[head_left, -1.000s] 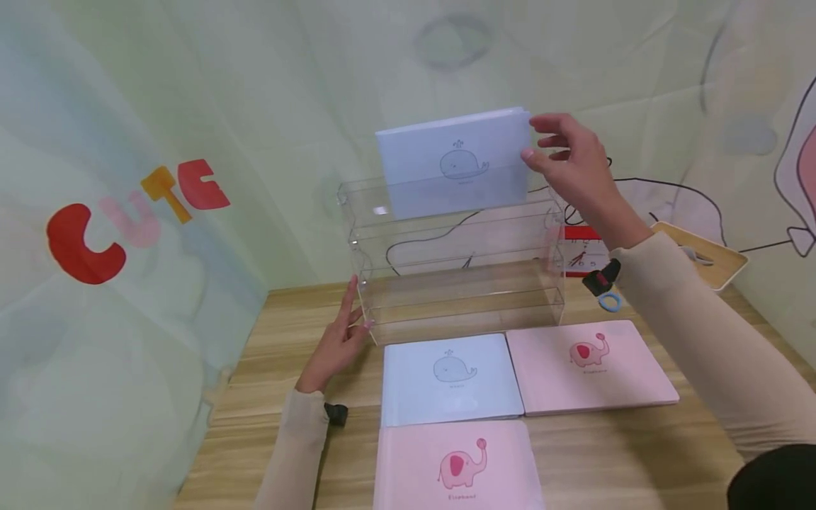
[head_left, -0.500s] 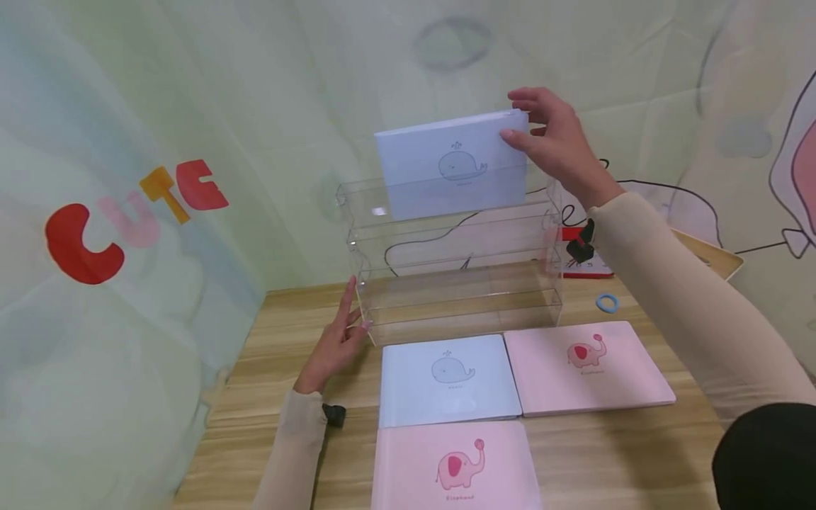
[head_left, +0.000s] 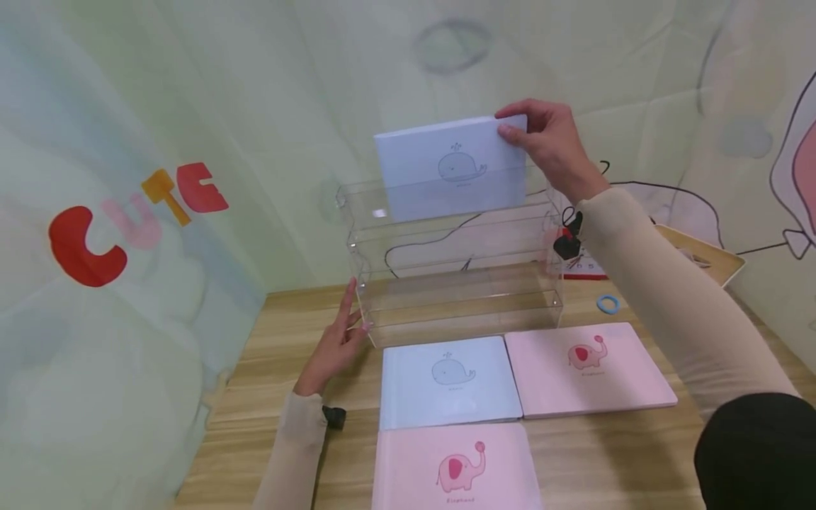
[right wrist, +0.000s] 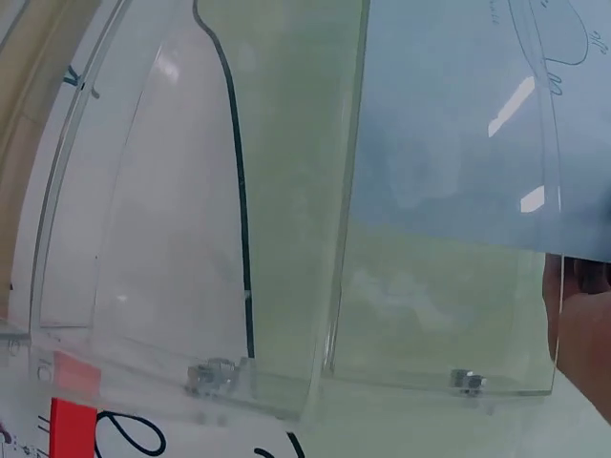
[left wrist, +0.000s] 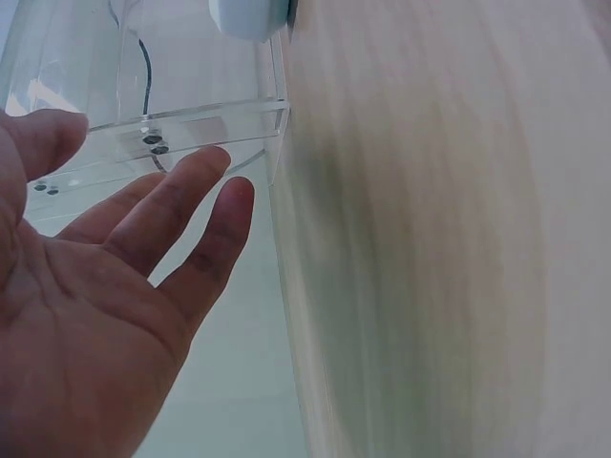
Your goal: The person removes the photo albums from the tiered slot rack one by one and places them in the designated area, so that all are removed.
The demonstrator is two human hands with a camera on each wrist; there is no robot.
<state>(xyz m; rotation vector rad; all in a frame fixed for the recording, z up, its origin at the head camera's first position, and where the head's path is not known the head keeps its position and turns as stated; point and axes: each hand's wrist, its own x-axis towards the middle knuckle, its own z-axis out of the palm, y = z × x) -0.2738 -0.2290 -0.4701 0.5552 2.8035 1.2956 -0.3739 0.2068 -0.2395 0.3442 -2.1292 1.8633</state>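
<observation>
A clear acrylic rack [head_left: 408, 331] with several tiers stands on the table against the wall. In its top tier a light blue whale-print book [head_left: 417, 173] stands upright, leaning slightly back. My right hand [head_left: 556, 145] pinches the book's upper right corner, thumb on the front and fingers over the top edge. The right wrist view catches only part of that hand [right wrist: 584, 334] beside the blue cover. Down at the rack's left side, my left hand [head_left: 331, 354] rests with its fingers extended against the panel. Those fingers [left wrist: 181, 205] look relaxed in the left wrist view.
Before the rack lie another whale book [head_left: 449, 397] and two pink elephant books, one at right [head_left: 612, 386] and one nearest [head_left: 408, 460]. A blue ring [head_left: 608, 304], a red-framed clock-like item [head_left: 583, 273] and a wooden tray [head_left: 720, 262] sit at right.
My right hand has moved left from the book's right edge to its upper corner and closed finger and thumb on it. The left hand and the book have stayed in place.
</observation>
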